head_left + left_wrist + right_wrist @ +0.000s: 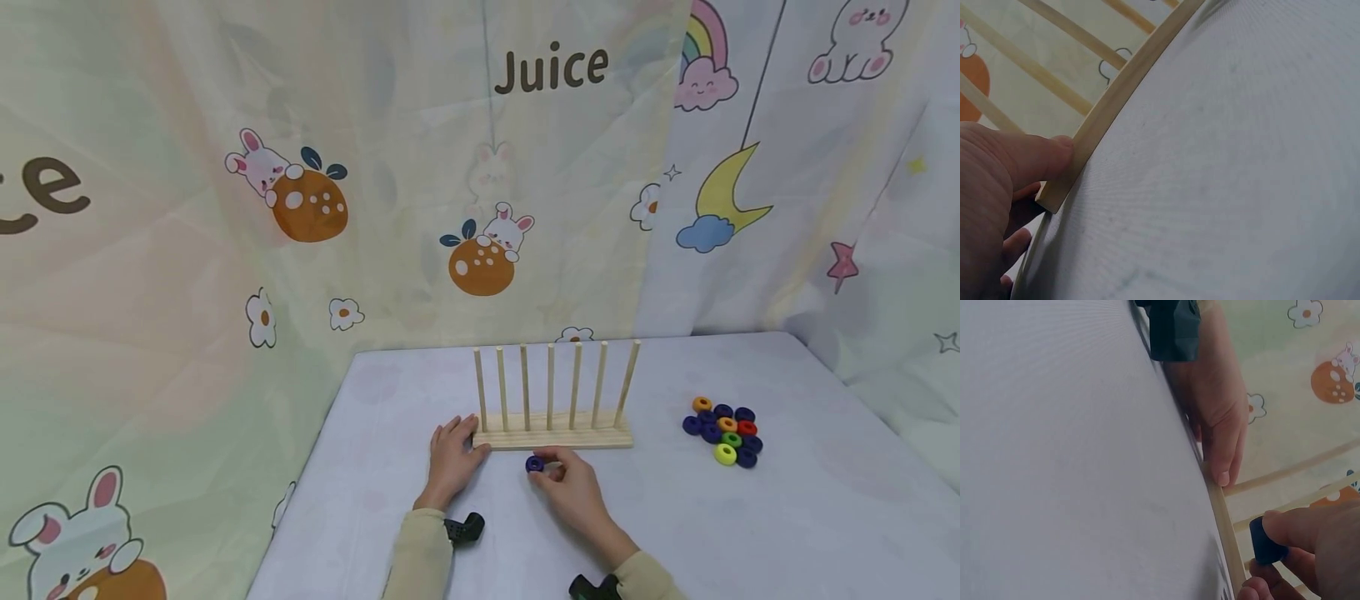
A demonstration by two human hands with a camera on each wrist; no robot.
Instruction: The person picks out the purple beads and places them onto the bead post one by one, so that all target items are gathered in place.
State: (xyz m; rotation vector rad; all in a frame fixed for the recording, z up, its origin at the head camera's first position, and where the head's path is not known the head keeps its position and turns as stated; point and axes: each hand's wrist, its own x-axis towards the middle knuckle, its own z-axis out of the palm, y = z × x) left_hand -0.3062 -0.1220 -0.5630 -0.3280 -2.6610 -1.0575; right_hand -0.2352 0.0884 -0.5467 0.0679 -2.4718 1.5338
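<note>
A wooden peg rack [555,439] with several upright pegs stands on the table in the head view. At its left end, my left hand [450,458] grips the base, the thumb on the front edge and the other fingers around the end; the left wrist view shows this thumb on the base [1110,106] up close. My right hand [573,492] pinches a dark blue ring bead [534,464] between thumb and fingers, in front of the rack's middle. In the right wrist view the bead [1265,542] is seen side-on, overlapping the pegs. No beads show on the pegs.
On the right of the table lies a loose group of ring beads: several dark blue, plus orange ones, a red [747,427], a green [731,439] and a yellow one [724,454]. A white cloth [360,467] covers the table. Printed curtains [405,167] hang behind it.
</note>
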